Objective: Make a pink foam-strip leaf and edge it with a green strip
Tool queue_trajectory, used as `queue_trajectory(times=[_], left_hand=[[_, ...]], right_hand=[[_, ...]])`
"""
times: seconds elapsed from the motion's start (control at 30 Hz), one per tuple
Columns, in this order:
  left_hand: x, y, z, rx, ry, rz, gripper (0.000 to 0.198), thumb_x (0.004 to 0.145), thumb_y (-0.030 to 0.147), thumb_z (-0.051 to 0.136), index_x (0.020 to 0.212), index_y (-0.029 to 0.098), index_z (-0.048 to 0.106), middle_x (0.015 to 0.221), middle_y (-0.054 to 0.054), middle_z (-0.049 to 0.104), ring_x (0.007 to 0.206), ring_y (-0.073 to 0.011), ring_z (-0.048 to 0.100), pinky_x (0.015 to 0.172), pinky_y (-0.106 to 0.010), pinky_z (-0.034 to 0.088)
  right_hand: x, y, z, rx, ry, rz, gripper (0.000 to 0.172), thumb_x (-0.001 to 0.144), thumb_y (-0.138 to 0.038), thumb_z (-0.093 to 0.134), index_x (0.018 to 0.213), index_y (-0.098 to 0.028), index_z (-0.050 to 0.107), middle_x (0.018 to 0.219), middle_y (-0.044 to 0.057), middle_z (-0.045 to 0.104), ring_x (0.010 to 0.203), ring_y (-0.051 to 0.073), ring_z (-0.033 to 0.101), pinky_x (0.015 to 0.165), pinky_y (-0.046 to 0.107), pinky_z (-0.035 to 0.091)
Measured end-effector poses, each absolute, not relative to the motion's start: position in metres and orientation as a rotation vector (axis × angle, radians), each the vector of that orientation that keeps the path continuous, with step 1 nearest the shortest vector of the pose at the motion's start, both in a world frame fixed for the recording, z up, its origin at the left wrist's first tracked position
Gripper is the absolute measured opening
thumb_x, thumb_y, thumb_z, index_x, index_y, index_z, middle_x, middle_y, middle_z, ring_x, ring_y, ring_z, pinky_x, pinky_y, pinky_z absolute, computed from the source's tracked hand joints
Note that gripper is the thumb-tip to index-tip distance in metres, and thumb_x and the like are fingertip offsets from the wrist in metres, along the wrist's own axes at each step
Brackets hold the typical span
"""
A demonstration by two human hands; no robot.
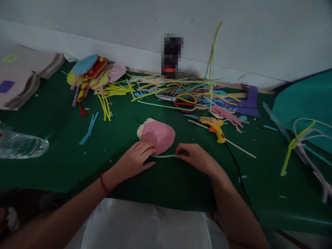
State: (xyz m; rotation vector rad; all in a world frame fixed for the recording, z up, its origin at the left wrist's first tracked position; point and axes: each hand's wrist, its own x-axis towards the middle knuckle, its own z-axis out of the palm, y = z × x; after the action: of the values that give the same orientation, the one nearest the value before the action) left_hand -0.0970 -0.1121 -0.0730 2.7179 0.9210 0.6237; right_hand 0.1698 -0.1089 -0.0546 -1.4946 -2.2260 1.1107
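Observation:
A rounded pink piece (160, 135), its surface made of side-by-side pipe-cleaner rows, lies on the green table. Pale green edging runs along its left side. My left hand (137, 155) grips its lower left edge, fingertips on the pink rows and thumb stretched out below. From there a mint-green pipe cleaner (167, 156) runs along the lower edge to my right hand (192, 155), which pinches its free end between thumb and fingers. A yellow glue gun (216, 128) rests to the right, beyond my right hand, its black cord trailing toward the table's front.
Loose pipe cleaners (116, 90) and scissors (185, 101) are spread along the back. Colourful finished pieces (89, 69) are stacked at the back left. A clear bottle (23, 143) lies left, below paper stacks (18, 86). A teal chair back (308, 100) and tied stems (302, 138) are right.

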Motion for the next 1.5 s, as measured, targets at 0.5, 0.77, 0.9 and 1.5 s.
queue_trajectory(times=[0.5,0.77,0.9,1.5], left_hand=[[-0.078,-0.105,-0.079,2.756,1.000,0.670,0.009,0.086,0.013,0.053,0.091,0.014,0.061,0.087,-0.007,0.063,0.083,-0.0200,0.055,0.076,-0.034,0.045],[-0.076,-0.105,-0.079,2.801,0.989,0.698,0.010,0.086,0.011,0.051,0.089,0.014,0.061,0.085,-0.007,0.063,0.082,-0.0198,0.055,0.075,-0.034,0.046],[-0.076,-0.105,-0.080,2.792,0.995,0.692,0.011,0.086,0.012,0.051,0.090,0.013,0.061,0.085,-0.007,0.063,0.082,-0.0199,0.056,0.075,-0.034,0.045],[-0.053,-0.071,-0.074,2.572,1.106,0.247,0.016,0.094,0.028,0.048,0.087,0.018,0.057,0.090,-0.005,0.066,0.086,-0.0202,0.059,0.078,-0.034,0.040]], right_hand=[[0.177,-0.096,-0.069,-1.456,-2.220,0.870,0.005,0.086,-0.025,0.063,0.086,-0.021,0.060,0.089,0.000,0.058,0.075,0.013,0.057,0.067,0.025,0.042],[0.187,-0.090,-0.069,-1.334,-2.182,0.891,0.005,0.088,-0.020,0.060,0.083,-0.021,0.062,0.088,0.001,0.059,0.079,0.013,0.059,0.070,0.026,0.044],[0.189,-0.088,-0.070,-1.328,-2.155,0.874,0.008,0.089,-0.022,0.058,0.084,-0.021,0.065,0.091,0.002,0.060,0.081,0.015,0.061,0.072,0.027,0.045],[0.188,-0.081,-0.082,-1.243,-2.163,0.776,0.007,0.088,-0.019,0.060,0.084,-0.021,0.065,0.089,0.002,0.061,0.085,0.015,0.060,0.076,0.028,0.047]])
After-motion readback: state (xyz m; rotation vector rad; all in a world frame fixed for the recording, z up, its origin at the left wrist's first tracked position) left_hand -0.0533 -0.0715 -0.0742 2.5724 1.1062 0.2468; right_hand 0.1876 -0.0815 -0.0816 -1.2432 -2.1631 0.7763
